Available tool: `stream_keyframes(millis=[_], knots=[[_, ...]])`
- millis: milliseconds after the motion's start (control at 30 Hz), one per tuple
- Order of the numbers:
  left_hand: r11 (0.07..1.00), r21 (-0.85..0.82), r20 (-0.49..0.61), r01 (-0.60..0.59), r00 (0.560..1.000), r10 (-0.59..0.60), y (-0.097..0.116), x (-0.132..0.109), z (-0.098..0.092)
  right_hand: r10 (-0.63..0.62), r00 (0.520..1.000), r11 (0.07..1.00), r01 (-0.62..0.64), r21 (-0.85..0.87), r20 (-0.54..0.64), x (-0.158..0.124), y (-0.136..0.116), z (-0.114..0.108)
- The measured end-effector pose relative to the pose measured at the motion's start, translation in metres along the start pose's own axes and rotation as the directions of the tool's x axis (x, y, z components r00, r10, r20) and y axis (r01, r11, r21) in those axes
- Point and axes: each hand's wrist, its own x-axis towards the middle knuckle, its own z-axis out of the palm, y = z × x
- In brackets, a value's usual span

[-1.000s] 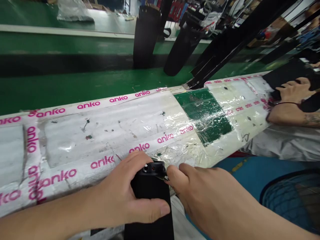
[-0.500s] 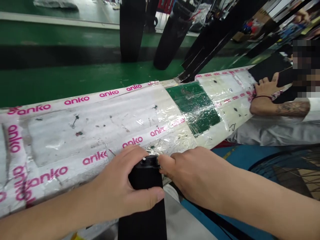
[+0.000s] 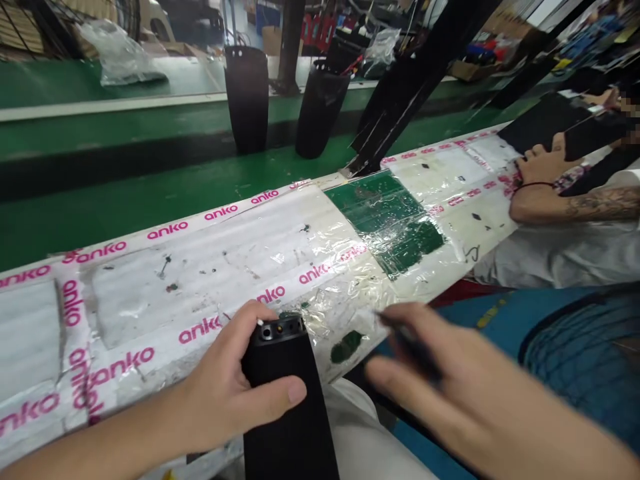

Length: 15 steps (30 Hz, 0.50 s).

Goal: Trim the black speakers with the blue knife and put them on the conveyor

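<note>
My left hand (image 3: 245, 373) is closed round a long black box, which looks like a soundbar (image 3: 290, 407). Its thumb lies across the near face and its fingers are behind. The upper end panel of the soundbar, with several round sockets, faces up toward me at the bench edge. To the right, apart from the soundbar, my right hand (image 3: 445, 373) is smeared by motion. Between its thumb and fingers is a slim dark tool (image 3: 413, 343) with a narrow tip pointing left; its exact kind is too blurred to tell.
A bench strip (image 3: 250, 250) covered with white sheets and pink-lettered tape runs across. Behind it lies a green conveyor belt (image 3: 150, 187) beside slanted black posts. Tall black speaker shells (image 3: 247, 100) stand there. At right, a co-worker's hand (image 3: 545, 163) rests on a black panel (image 3: 545, 127).
My right hand has drawn away from the soundbar's end panel to the right, baring the sockets and the dark tool. The soundbar has shifted slightly left in view with my left hand.
</note>
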Motion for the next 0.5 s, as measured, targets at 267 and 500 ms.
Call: stream_keyframes(millis=[267, 500], knots=[[0.982, 0.186, 0.040, -0.003, 0.999, -0.005, -0.006, -0.007, -0.021, 0.455, 0.855, 0.325, -0.420, 0.847, 0.249, -0.021, -0.029, 0.083], [0.862, 0.497, 0.141, -0.101, 0.989, 0.034, 0.007, 0.008, -0.009, 0.573, 0.794, 0.111, -0.320, 0.941, 0.203, -0.039, 0.013, 0.093]])
